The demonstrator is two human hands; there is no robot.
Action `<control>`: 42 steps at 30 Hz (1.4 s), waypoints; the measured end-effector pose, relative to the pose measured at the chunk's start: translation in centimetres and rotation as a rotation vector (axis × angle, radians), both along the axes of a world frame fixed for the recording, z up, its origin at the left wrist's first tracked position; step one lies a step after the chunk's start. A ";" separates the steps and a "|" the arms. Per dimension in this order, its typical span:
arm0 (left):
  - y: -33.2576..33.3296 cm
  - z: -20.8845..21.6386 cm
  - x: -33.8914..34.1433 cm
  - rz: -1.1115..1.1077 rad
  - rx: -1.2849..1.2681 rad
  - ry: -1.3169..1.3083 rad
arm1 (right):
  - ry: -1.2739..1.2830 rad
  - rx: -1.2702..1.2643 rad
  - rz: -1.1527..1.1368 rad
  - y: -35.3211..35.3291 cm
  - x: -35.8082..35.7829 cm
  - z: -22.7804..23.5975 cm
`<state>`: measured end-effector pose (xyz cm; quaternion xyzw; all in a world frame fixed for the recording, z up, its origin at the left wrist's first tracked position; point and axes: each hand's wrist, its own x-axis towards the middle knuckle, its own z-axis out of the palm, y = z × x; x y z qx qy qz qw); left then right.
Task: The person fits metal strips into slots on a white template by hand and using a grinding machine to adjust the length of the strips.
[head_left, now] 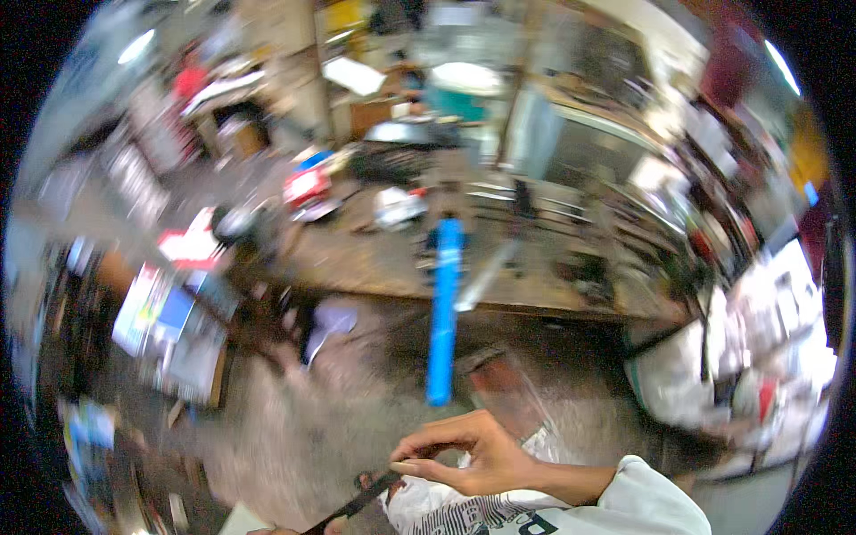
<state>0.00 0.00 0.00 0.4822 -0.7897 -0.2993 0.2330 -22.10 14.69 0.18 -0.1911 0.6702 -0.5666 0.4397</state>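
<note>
My right hand (pixel 477 453) is in front of my body at the lower middle. Its thumb and fingers close in a pinch at the upper end of a thin dark strip (pixel 361 503). The strip slants down to the lower edge, where my left hand (pixel 335 526) shows only as a few fingertips around it. Motion blur hides what the strip is made of. Beyond my right hand, a long blue bar (pixel 443 312) sticks out from a dark fixture on the workbench (pixel 357 263) toward me. Neither hand touches the bar.
Cluttered tools and metal pieces lie on the bench's right side. A red-and-white package (pixel 308 185) sits at its left. A large white sack (pixel 673 379) stands at the right, printed boxes (pixel 169 308) at the left. A reddish flat piece (pixel 506 390) lies on the floor below the bench.
</note>
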 end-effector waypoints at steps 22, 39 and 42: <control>56.0 -8.3 -49.6 -1.587 0.750 0.454 | 0.131 -1.156 -1.830 47.6 -17.5 -13.3; 74.4 -8.7 -89.8 -1.982 -0.217 0.310 | 0.590 0.234 -1.720 74.6 -47.2 -11.3; 71.6 -11.9 -95.7 -1.596 -0.081 0.196 | 0.681 0.835 -1.355 78.8 -44.9 -15.1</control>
